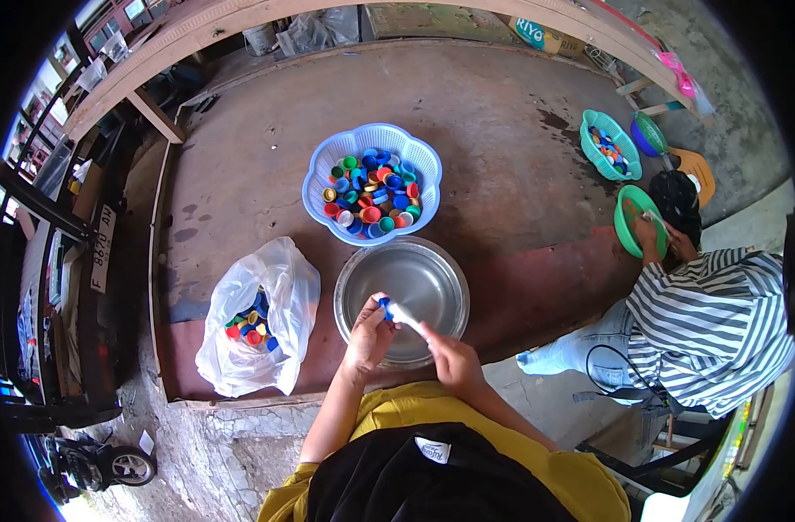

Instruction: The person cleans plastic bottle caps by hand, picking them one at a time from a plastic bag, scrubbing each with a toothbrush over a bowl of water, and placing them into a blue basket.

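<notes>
Over the near part of a metal basin [354,287], my left hand [370,339] holds a blue bottle cap [384,303] between its fingertips. My right hand [455,358] grips a white brush-like tool [405,316], whose far end touches or nearly touches the cap. Behind the basin stands a light blue plastic basket [317,187] filled with bottle caps [371,193] in blue, red, green, yellow and white. To the left lies an open, whitish plastic bag [288,287] with more coloured caps [252,324] inside.
At the right, a person in a striped shirt [711,317] has both hands at a green basin [623,228]. Beyond it are a green basket [593,158] of caps and a black bag [675,198]. A wooden beam [415,13] spans the table's far side.
</notes>
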`<action>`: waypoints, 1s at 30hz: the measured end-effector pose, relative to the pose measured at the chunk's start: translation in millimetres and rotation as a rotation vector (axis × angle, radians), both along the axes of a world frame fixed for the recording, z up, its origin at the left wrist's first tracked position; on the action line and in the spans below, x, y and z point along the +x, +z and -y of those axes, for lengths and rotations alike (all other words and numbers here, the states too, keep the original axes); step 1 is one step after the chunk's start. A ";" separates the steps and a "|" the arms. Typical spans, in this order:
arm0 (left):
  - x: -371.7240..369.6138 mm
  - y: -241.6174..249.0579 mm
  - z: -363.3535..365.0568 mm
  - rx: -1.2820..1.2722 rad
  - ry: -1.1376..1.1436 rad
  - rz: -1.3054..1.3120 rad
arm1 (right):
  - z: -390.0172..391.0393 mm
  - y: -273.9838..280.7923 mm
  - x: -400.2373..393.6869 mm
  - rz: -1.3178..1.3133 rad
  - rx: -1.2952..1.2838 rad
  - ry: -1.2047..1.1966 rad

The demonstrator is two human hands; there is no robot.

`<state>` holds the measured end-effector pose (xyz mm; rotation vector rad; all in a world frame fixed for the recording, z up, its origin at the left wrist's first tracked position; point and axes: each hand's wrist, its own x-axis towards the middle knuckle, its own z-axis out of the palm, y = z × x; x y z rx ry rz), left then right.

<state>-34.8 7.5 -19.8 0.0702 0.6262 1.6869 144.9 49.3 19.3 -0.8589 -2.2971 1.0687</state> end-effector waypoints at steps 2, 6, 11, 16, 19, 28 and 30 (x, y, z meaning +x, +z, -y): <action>-2.3 -1.8 2.4 0.027 -0.036 -0.008 | -7.2 -13.7 -2.1 -0.086 0.008 -0.088; -1.0 -1.2 1.5 0.038 -0.056 0.033 | -4.1 -6.8 -1.9 -0.104 0.094 -0.012; 0.3 2.6 -0.1 0.098 -0.130 0.073 | -11.8 -9.2 -5.8 -0.093 0.111 -0.052; 2.4 -1.7 -0.5 0.073 -0.144 0.065 | -11.8 -4.0 -7.0 -0.090 0.082 -0.077; 1.5 -4.6 0.3 0.034 -0.141 0.059 | -15.3 9.0 -1.5 0.062 0.083 -0.018; -2.3 -6.1 -0.6 -0.035 -0.125 0.066 | -10.4 3.7 4.6 0.025 0.156 -0.028; -3.1 -12.1 0.9 -0.060 -0.124 0.067 | -10.0 -4.3 4.8 0.080 0.186 0.008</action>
